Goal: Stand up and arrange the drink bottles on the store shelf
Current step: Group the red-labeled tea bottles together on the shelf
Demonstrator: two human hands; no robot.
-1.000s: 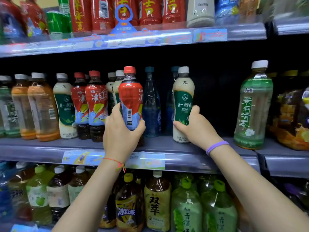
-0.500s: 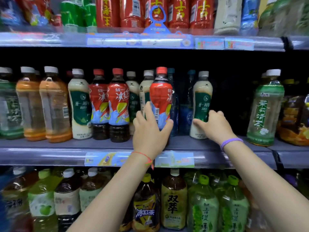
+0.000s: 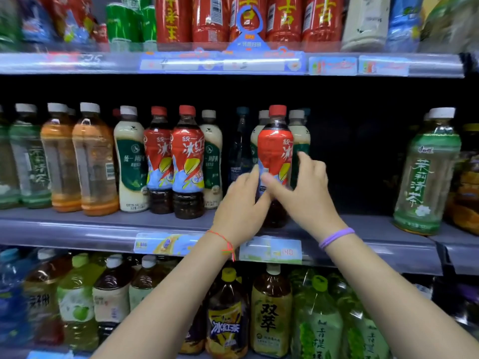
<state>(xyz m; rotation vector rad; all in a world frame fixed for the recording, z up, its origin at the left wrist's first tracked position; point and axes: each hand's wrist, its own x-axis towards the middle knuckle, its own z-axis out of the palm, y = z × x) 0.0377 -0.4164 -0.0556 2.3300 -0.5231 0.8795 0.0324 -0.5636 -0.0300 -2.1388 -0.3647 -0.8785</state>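
Red-label bottle [image 3: 275, 151] base hidden behind hands; lower-shelf bottles [image 3: 41, 301] at left blurred; top-shelf cans [image 3: 210, 19] cropped.

The red bottles [image 3: 188, 161] are showing "统一 冰红"; the tall green bottle [image 3: 425, 174] is reading "茉莉清茶"; a lower bottle [image 3: 270, 317] is showing "双萃"; a price tag [image 3: 270, 251] is reading "140".
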